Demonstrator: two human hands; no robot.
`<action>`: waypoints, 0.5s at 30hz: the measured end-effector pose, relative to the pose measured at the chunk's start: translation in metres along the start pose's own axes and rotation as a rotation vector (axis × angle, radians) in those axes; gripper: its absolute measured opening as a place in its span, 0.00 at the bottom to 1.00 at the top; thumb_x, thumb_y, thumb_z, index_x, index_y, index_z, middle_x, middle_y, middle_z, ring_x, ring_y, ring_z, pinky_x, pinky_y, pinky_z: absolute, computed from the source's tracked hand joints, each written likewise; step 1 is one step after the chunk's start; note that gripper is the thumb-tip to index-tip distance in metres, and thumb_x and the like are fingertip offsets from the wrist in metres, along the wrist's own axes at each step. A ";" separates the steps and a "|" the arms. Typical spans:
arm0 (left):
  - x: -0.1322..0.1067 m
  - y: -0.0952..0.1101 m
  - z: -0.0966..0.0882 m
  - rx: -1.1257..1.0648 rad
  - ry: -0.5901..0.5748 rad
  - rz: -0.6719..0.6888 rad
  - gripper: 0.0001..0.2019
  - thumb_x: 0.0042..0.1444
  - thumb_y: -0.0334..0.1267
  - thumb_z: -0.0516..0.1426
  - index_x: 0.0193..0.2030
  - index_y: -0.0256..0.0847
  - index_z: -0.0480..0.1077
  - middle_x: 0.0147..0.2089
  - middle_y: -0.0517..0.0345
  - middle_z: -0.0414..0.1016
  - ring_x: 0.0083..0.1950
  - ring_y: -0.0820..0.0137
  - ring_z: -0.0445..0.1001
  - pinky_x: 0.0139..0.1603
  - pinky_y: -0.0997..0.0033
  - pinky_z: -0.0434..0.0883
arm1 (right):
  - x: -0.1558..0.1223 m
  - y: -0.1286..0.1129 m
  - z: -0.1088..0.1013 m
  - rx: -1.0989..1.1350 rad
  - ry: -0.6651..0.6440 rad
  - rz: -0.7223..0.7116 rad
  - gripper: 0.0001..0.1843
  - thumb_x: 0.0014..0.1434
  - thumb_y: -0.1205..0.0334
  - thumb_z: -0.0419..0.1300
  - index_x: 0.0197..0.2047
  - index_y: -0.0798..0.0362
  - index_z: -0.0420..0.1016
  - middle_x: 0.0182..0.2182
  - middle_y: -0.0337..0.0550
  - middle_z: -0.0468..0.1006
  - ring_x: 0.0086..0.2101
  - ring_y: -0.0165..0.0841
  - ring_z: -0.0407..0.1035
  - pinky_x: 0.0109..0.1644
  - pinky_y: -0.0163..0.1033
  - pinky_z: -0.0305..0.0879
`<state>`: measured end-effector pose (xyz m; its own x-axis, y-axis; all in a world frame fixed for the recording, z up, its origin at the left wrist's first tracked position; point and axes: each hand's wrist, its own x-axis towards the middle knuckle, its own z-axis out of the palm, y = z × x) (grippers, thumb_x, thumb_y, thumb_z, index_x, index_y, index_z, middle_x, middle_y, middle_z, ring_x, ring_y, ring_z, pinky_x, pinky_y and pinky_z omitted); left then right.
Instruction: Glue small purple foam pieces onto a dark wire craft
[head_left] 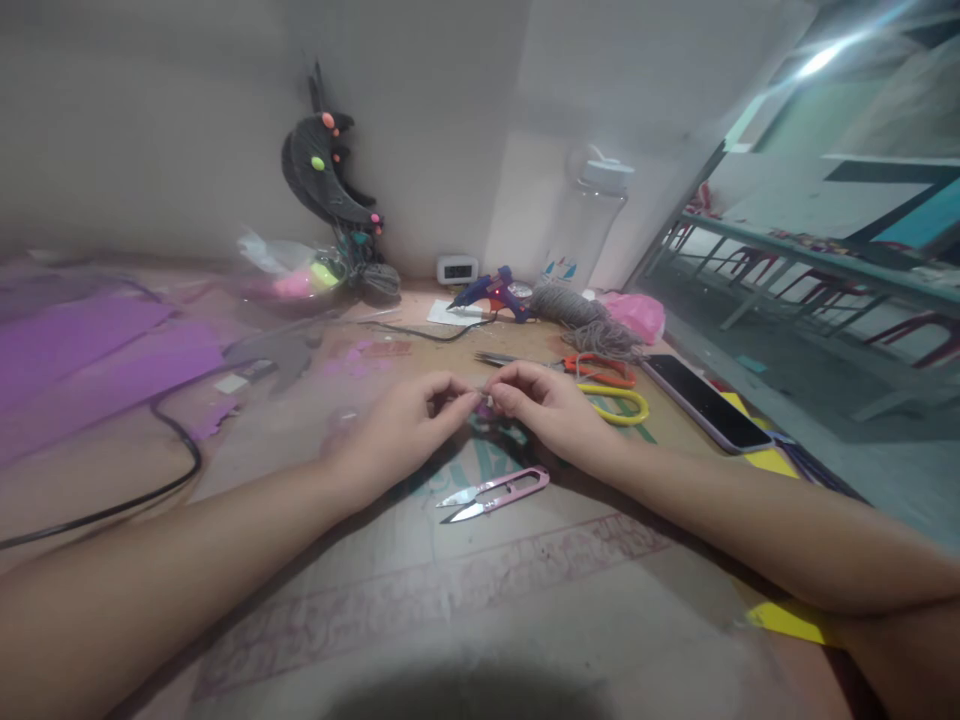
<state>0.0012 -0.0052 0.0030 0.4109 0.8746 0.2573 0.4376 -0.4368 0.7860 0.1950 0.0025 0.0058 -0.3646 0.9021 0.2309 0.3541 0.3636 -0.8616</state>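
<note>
Snips, one — left hand and right hand pinched on one tiny purplish piece

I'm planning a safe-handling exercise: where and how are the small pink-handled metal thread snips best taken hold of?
Probably pinch the snips at their rounded pink handle end, coming from the right: they lie flat, with the pointed silver blades spread slightly and facing left.

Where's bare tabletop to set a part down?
Best: tabletop on the near side of the pink snips, between the forearms. Smaller: the blurrier patch between the black cord and left forearm. Crowded: beyond the right hand, with orange-handled scissors, yellow handle, glue gun and gray yarn; phone further right.
</note>
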 end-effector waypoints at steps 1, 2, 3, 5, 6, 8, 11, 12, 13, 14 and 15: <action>0.000 0.001 0.000 0.008 -0.002 0.009 0.12 0.62 0.44 0.51 0.37 0.41 0.73 0.33 0.59 0.77 0.34 0.69 0.72 0.36 0.71 0.66 | -0.001 -0.001 0.000 -0.012 -0.001 0.001 0.10 0.60 0.56 0.57 0.36 0.55 0.71 0.30 0.39 0.74 0.31 0.28 0.67 0.35 0.34 0.63; -0.001 0.001 0.000 0.017 -0.002 0.019 0.12 0.62 0.43 0.51 0.37 0.41 0.73 0.33 0.59 0.77 0.34 0.69 0.72 0.36 0.71 0.66 | -0.001 -0.001 0.000 -0.031 0.002 0.002 0.10 0.60 0.56 0.58 0.36 0.55 0.72 0.30 0.39 0.74 0.31 0.28 0.67 0.36 0.34 0.63; -0.001 0.002 0.000 0.026 -0.002 0.028 0.12 0.62 0.43 0.51 0.37 0.41 0.73 0.34 0.59 0.77 0.34 0.69 0.72 0.36 0.71 0.66 | -0.001 -0.002 0.000 -0.058 0.006 0.000 0.10 0.59 0.57 0.58 0.35 0.55 0.72 0.30 0.39 0.75 0.31 0.28 0.67 0.36 0.34 0.63; -0.001 0.003 0.000 0.047 -0.005 0.037 0.12 0.62 0.44 0.51 0.35 0.41 0.72 0.33 0.59 0.76 0.35 0.69 0.72 0.36 0.71 0.65 | -0.002 -0.003 0.000 -0.117 0.008 -0.009 0.09 0.59 0.58 0.59 0.35 0.55 0.73 0.30 0.39 0.75 0.31 0.29 0.68 0.36 0.34 0.63; -0.001 0.003 0.000 0.057 -0.005 0.037 0.13 0.62 0.44 0.51 0.35 0.41 0.72 0.33 0.59 0.75 0.35 0.69 0.72 0.36 0.71 0.65 | -0.002 -0.004 0.000 -0.138 0.004 -0.014 0.08 0.59 0.58 0.59 0.35 0.55 0.73 0.30 0.39 0.75 0.31 0.29 0.68 0.36 0.34 0.63; -0.001 0.003 -0.001 0.074 -0.011 0.038 0.13 0.62 0.44 0.51 0.35 0.41 0.71 0.33 0.59 0.75 0.35 0.68 0.71 0.36 0.71 0.65 | -0.003 -0.005 0.000 -0.152 -0.006 -0.018 0.08 0.59 0.59 0.58 0.34 0.55 0.72 0.30 0.39 0.76 0.31 0.29 0.68 0.36 0.34 0.63; -0.001 0.002 -0.001 0.093 -0.017 0.058 0.12 0.62 0.43 0.51 0.35 0.41 0.71 0.33 0.59 0.75 0.35 0.68 0.71 0.36 0.71 0.64 | -0.003 -0.006 0.000 -0.156 -0.011 -0.012 0.08 0.59 0.60 0.58 0.32 0.55 0.72 0.28 0.39 0.76 0.30 0.29 0.69 0.35 0.34 0.63; -0.001 0.002 0.000 0.096 -0.018 0.064 0.12 0.62 0.43 0.51 0.35 0.41 0.72 0.33 0.59 0.75 0.35 0.68 0.71 0.36 0.71 0.64 | -0.003 -0.006 0.000 -0.165 -0.008 -0.012 0.08 0.58 0.60 0.58 0.31 0.55 0.72 0.28 0.39 0.76 0.30 0.29 0.69 0.35 0.33 0.63; 0.000 0.001 0.000 0.095 -0.019 0.067 0.13 0.62 0.44 0.51 0.35 0.41 0.72 0.33 0.59 0.75 0.36 0.68 0.71 0.37 0.71 0.64 | -0.003 -0.006 0.001 -0.177 -0.003 -0.014 0.08 0.58 0.60 0.58 0.31 0.55 0.71 0.28 0.39 0.76 0.30 0.29 0.68 0.35 0.33 0.63; 0.000 0.001 0.000 0.091 -0.019 0.065 0.13 0.62 0.44 0.50 0.35 0.41 0.72 0.33 0.59 0.75 0.36 0.68 0.72 0.37 0.71 0.64 | -0.003 -0.006 0.001 -0.194 0.004 -0.019 0.08 0.59 0.60 0.58 0.31 0.55 0.71 0.28 0.39 0.76 0.29 0.29 0.68 0.35 0.33 0.63; 0.000 0.001 0.000 0.086 -0.025 0.060 0.13 0.62 0.45 0.50 0.36 0.41 0.72 0.34 0.58 0.76 0.36 0.68 0.72 0.37 0.70 0.65 | -0.002 -0.006 0.001 -0.211 0.015 -0.028 0.09 0.59 0.59 0.58 0.31 0.55 0.71 0.27 0.39 0.76 0.29 0.29 0.68 0.34 0.33 0.63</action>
<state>0.0016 -0.0059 0.0033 0.4580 0.8412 0.2873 0.4780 -0.5055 0.7183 0.1930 -0.0021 0.0101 -0.3642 0.8939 0.2613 0.5174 0.4275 -0.7413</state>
